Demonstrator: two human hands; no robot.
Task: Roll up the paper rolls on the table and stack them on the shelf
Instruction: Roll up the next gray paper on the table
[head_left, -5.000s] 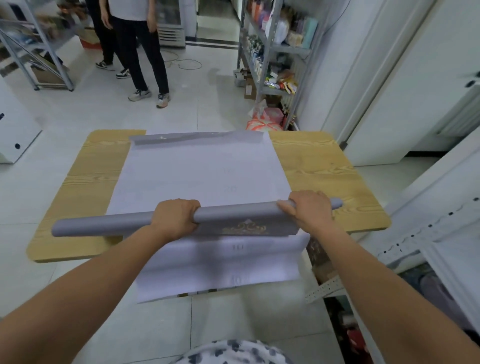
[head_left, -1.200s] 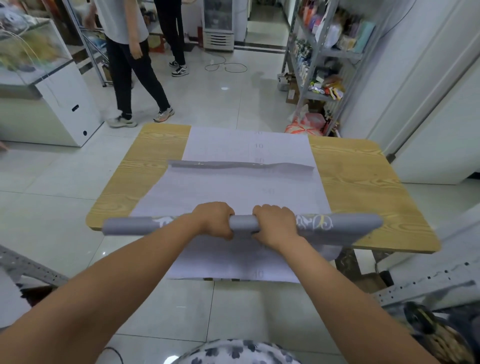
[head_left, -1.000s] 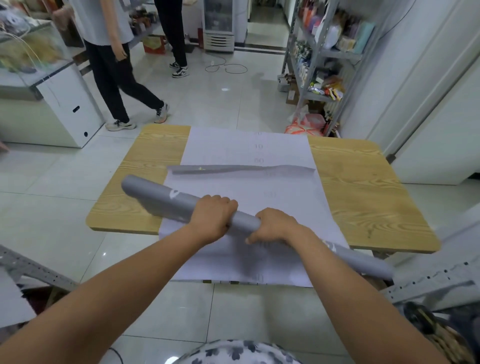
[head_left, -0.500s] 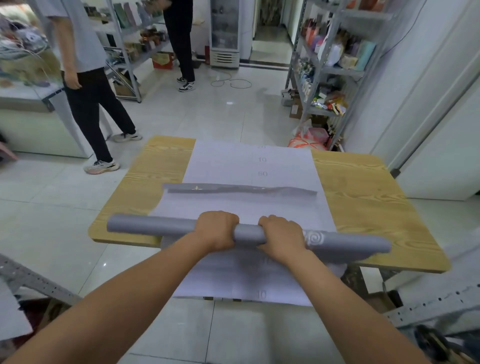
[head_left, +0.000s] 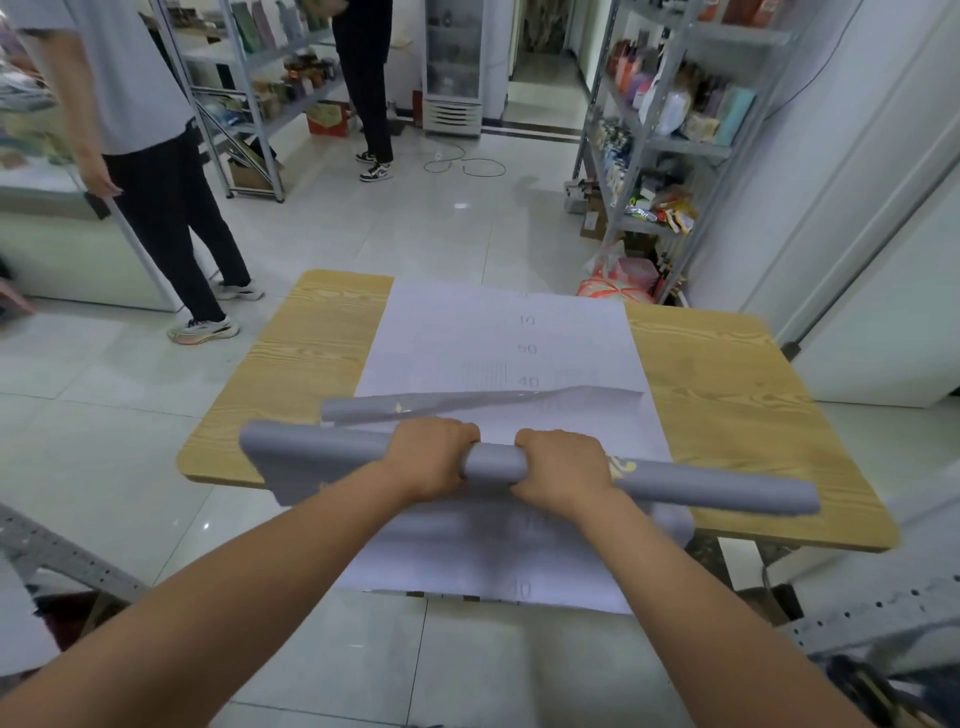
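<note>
The long grey paper roll (head_left: 491, 462) is held across the near edge of the light wooden table (head_left: 727, 405), with the left hand (head_left: 431, 457) and right hand (head_left: 563, 470) curled round its middle, and should be twisted snug so the loose flap (head_left: 280, 480) toward the table's left side winds in evenly.

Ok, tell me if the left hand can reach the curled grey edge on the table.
Probably, once it lets go: the left hand grips the grey paper roll, and the curled grey edge lies just beyond its knuckles, nothing between.
</note>
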